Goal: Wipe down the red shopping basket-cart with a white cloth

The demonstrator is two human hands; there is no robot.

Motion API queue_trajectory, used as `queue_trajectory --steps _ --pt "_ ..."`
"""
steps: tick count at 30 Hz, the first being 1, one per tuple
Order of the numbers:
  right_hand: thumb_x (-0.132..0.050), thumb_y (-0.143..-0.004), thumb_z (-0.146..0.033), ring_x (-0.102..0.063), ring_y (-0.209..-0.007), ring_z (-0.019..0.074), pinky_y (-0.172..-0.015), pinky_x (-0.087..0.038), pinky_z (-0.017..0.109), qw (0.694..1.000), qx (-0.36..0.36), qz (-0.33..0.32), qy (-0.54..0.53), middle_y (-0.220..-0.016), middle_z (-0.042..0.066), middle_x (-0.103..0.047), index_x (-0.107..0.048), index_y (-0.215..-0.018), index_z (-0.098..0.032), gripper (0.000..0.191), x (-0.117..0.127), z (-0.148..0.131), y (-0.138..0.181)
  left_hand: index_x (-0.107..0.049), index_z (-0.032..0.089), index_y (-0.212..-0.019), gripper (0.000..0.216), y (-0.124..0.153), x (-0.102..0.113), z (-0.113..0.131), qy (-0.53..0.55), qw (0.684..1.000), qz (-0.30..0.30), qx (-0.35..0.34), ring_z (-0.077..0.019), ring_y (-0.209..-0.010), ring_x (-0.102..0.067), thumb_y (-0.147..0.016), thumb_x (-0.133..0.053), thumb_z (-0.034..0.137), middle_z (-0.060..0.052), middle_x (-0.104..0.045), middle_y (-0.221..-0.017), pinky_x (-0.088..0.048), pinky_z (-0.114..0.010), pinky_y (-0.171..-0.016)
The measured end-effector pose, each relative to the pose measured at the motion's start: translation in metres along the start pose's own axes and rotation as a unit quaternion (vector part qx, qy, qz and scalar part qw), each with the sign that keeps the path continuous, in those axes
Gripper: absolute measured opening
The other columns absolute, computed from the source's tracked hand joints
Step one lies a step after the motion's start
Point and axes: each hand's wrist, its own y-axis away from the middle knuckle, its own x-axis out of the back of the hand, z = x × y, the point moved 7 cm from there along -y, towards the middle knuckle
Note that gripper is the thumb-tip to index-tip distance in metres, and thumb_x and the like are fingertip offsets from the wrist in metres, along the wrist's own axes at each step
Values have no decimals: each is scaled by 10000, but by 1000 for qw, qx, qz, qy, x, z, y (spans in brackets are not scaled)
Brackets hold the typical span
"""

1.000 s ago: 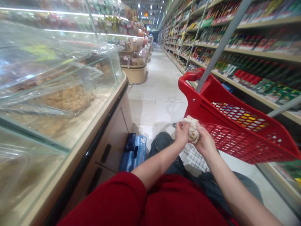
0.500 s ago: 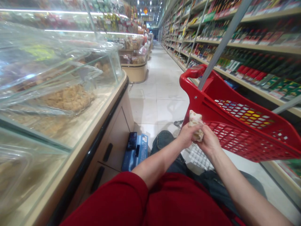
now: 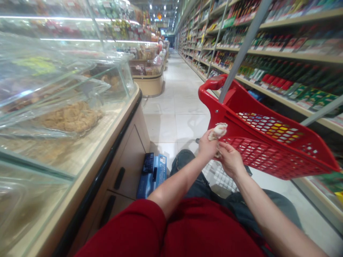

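Note:
Before my knees, a small crumpled whitish bundle (image 3: 220, 129) with brownish and pinkish spots is held up in both hands. It looks soft, like cloth or a wrapped packet; its exact kind cannot be made out. My left hand (image 3: 207, 145) is closed around its middle, the top end sticking out above the fingers. Lower down, my right hand (image 3: 230, 157) pinches at the bottom end with thumb and fingers together. Just beyond and to the right of the hands stands a red plastic shopping cart (image 3: 227, 119) with grey metal bars.
At left runs a glass-sided display counter (image 3: 107, 153) holding bagged brown food (image 3: 71, 116). Blue boxes (image 3: 152, 178) sit on the floor against its base. Shelves of bottles and packets (image 3: 281, 78) line the right. A tiled aisle (image 3: 184, 107) leads away between them.
The bundle has tilted to the right at its top, and my left hand now wraps its middle. My right hand has shifted to its lower end. The view has turned slightly right.

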Motion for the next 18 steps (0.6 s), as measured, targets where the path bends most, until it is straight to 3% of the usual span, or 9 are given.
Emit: queue_trajectory --steps 4,8,11,13,16,18 --pt "-770 -468 -297 -545 -474 94 -469 -458 223 999 -3 36 -20 -578 -44 -616 -589 -771 -172 375 -1 -3 4 -613 231 -982 453 0 9 10 -118 990 1 -80 -141 -841 -583 -626 -460 -6 20 -656 -901 -440 -266 -815" --pt "-734 -552 -300 -614 -711 108 -661 -491 229 992 112 50 -25 -783 -14 -666 -608 -848 -179 343 -5 -20 10 -592 208 -1082 515 11 -2 12 -180 971 -87 -134 -194 -1046 -530 -609 -510 20 -44 -606 -1130 -373 -325 -959" --pt "-730 -541 -301 -602 -627 107 -610 -481 232 988 107 96 -58 -695 -28 -651 -587 -813 -177 331 7 -18 8 -539 195 -1176 636 20 -14 1 -140 969 -187 -80 -220 -1082 -511 -559 -592 52 -67 -566 -1203 -381 -321 -951" --pt "-723 -529 -297 -559 -510 97 -522 -454 224 989 73 91 -86 -575 -54 -608 -567 -763 -177 306 13 -13 3 -563 192 -1148 585 23 -17 -7 -77 971 -225 -12 -212 -1028 -540 -572 -613 104 -56 -603 -1139 -415 -301 -892" --pt "-712 -529 -263 -546 -490 98 -503 -443 223 992 50 45 -106 -541 -58 -589 -564 -719 -175 256 13 -9 0 -606 166 -1068 428 19 -11 -19 26 979 -183 88 -175 -857 -591 -647 -609 247 -54 -660 -975 -454 -281 -763" --pt "-708 -530 -248 -575 -545 117 -539 -461 241 992 40 19 -121 -600 -39 -623 -578 -729 -177 248 8 -8 1 -598 165 -1056 463 17 -8 -25 75 976 -158 126 -153 -780 -600 -609 -665 268 -47 -667 -916 -457 -267 -710"
